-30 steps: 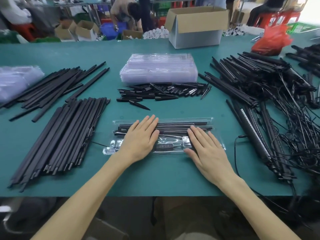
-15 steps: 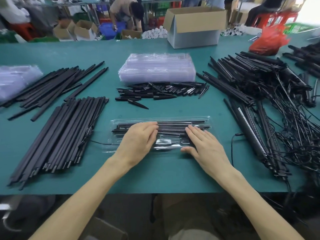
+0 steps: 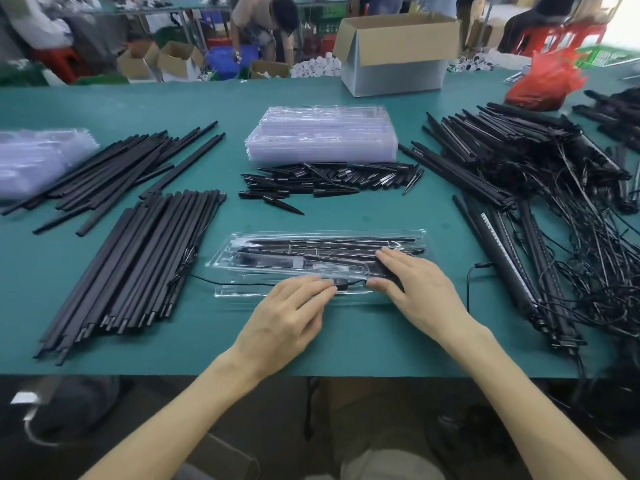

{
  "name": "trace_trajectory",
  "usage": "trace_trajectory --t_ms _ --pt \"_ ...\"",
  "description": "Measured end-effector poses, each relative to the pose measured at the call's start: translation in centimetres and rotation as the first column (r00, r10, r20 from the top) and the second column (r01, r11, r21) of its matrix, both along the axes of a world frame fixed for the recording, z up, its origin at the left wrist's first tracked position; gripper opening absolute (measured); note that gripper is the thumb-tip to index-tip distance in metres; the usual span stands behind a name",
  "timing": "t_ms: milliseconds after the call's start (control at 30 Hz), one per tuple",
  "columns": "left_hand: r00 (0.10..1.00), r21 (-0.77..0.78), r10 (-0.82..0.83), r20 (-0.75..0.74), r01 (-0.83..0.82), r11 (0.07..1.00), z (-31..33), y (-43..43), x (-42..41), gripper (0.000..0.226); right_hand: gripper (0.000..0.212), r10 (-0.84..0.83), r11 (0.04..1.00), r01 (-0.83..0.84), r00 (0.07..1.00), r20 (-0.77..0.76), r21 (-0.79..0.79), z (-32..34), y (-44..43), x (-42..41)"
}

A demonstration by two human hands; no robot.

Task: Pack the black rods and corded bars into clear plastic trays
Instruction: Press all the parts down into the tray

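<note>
Your left hand [image 3: 291,313] lay flat, fingers straight, on the near edge of the clear tray [image 3: 263,261]. Your right hand [image 3: 415,289] pressed flat on its right half, gripping nothing. The tray, holding black rods [image 3: 311,242], sat on the green worktop [image 3: 346,341] between loose rods [image 3: 138,265] and corded bars [image 3: 519,202].

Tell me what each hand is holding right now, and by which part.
Nothing is gripped. The left hand presses fingertips on the near edge of the clear plastic tray of black rods; the right hand lies flat on its right half.
</note>
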State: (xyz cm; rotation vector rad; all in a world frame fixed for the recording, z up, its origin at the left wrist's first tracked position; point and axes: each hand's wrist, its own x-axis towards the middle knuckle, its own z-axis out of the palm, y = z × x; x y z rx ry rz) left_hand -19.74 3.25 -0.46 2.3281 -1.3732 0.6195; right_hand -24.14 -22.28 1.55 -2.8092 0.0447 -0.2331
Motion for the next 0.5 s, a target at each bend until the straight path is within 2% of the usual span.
trace_trajectory --t_ms 167,267,333,500 --pt "0.971 0.04 0.2 -0.134 -0.197 0.98 0.6 -0.6 -0.1 0.038 0.072 -0.012 1.0 0.013 0.999 -0.034 0.028 0.2 0.1 0.0" --pt "0.897 0.249 0.389 -0.212 -0.335 0.909 0.9 -1.9 0.6 0.056 0.075 -0.01 0.999 0.012 0.999 -0.039 0.043 0.4 0.1 0.1" --pt "0.86 0.369 0.459 -0.223 -0.361 0.856 0.6 -2.6 1.1 0.066 0.073 -0.01 0.999 0.012 0.999 -0.041 0.047 0.5 0.0 0.2" --pt "0.837 0.444 0.498 -0.226 -0.366 0.818 0.1 -2.9 2.0 0.08 0.073 -0.021 0.998 0.022 1.0 -0.008 0.057 0.5 0.1 0.2"
